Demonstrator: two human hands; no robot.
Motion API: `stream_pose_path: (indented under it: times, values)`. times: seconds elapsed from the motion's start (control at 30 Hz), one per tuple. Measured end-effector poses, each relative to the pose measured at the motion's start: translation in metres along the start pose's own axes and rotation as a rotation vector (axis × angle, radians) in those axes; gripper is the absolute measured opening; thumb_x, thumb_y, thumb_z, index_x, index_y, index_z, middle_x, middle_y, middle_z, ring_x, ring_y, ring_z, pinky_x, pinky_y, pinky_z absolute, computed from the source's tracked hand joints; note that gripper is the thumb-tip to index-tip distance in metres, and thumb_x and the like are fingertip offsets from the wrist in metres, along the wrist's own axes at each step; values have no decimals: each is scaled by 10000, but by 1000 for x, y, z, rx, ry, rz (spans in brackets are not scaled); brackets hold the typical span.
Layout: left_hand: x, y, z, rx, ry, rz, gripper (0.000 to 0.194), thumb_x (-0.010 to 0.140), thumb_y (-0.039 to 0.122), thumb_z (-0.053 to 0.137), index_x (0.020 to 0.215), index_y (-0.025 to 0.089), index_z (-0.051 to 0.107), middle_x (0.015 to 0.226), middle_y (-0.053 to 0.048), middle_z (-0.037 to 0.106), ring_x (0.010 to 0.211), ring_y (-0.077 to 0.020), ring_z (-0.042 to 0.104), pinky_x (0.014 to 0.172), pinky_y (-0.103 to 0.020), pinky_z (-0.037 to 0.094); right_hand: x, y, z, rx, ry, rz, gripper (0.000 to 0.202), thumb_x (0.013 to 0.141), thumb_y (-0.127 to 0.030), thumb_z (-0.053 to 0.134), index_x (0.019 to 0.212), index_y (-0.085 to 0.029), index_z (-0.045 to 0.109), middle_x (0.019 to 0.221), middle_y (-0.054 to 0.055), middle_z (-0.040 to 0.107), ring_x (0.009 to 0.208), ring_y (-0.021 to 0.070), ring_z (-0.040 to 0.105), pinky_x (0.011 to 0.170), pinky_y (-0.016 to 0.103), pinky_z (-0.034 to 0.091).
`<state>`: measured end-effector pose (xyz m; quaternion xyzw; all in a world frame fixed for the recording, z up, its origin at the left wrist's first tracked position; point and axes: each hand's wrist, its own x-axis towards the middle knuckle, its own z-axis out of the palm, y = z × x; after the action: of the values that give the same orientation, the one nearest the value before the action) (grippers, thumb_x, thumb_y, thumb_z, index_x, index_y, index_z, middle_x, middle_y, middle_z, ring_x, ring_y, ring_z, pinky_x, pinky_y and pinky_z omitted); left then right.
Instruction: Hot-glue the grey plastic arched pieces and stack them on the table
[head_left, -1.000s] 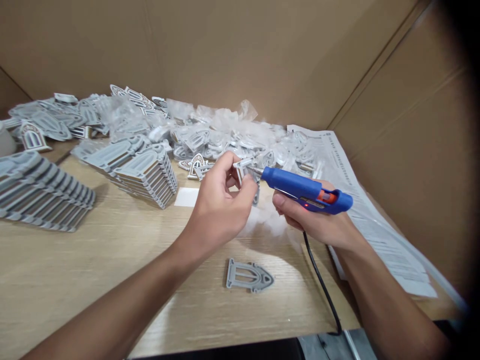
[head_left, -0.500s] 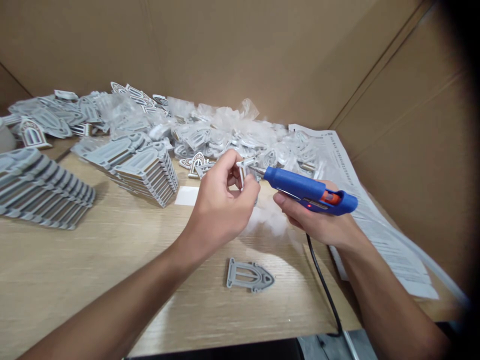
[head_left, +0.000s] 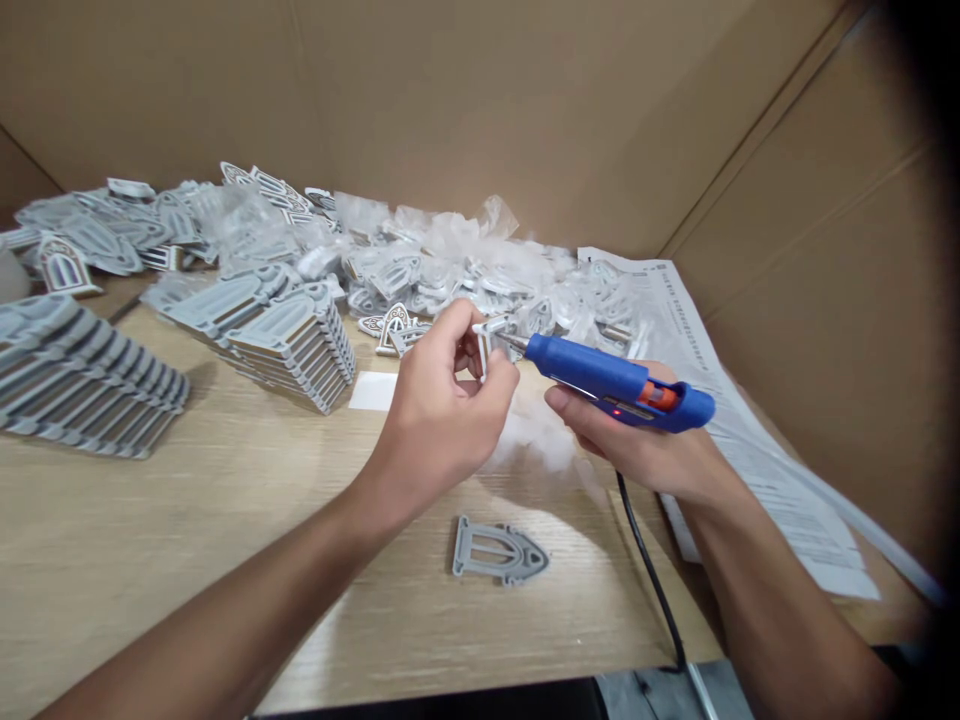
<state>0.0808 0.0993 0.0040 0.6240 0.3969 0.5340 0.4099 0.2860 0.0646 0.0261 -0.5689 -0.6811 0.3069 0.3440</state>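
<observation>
Pinched in my left hand (head_left: 454,405) is a small grey-white arched window piece (head_left: 486,345), held upright and mostly hidden by the fingers. My right hand (head_left: 622,430) is wrapped round a blue glue gun (head_left: 592,370) with an orange part at its rear and a small red light. Its metal nozzle points left, at the upper part of the held piece; whether it touches cannot be made out. Below the hands, one grey arched window piece (head_left: 500,552) lies flat on the wooden table (head_left: 360,620). A black cord (head_left: 646,570) hangs from the glue gun.
Two slanted stacks of window pieces (head_left: 82,380) (head_left: 292,345) stand at the left. A long heap of pieces in clear plastic bags (head_left: 420,260) runs along the cardboard wall (head_left: 480,110). Printed sheets (head_left: 675,310) lie at right, and a white card (head_left: 373,391) sits beside my left hand.
Almost nothing differs. The glue gun has shifted very slightly left against the held piece, while my left hand stays in place.
</observation>
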Motion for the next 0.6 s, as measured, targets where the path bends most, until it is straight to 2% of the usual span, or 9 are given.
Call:
stream_pose_path:
  times: [0.17,0.27,0.37,0.5,0.6]
  values:
    - [-1,0,0,85,24,28,244,965,110,656,856,242,481,731,42,463,641,-123,479,540,-261,353,0,-1,1,-17,-30,-65,424,981,-542,821,749,-246,626,610,-29,580,522,145,533,483,304,380]
    - [-2,1,1,122,27,19,228,965,123,656,845,242,503,710,41,476,616,-123,476,538,-268,343,0,1,3,-79,-7,-105,386,1002,-527,805,789,-240,659,668,-17,623,561,154,555,521,313,403]
    - [-1,-1,0,116,22,-5,209,967,152,664,839,244,527,698,32,503,612,-131,502,539,-273,353,0,2,8,-146,38,-190,348,1023,-454,788,795,-235,641,728,-7,638,624,160,576,593,323,432]
    - [0,-5,-2,94,18,-30,160,973,195,676,858,242,574,728,18,554,637,-140,537,548,-272,394,-2,2,19,-205,106,-337,344,1045,-378,762,798,-250,559,762,-15,586,668,161,541,647,329,431]
    - [1,-7,-1,69,22,-48,167,960,208,690,841,237,577,732,19,569,632,-137,542,546,-269,401,-4,3,27,-283,268,-380,370,1049,-413,750,798,-263,524,769,-2,563,688,186,536,661,348,439]
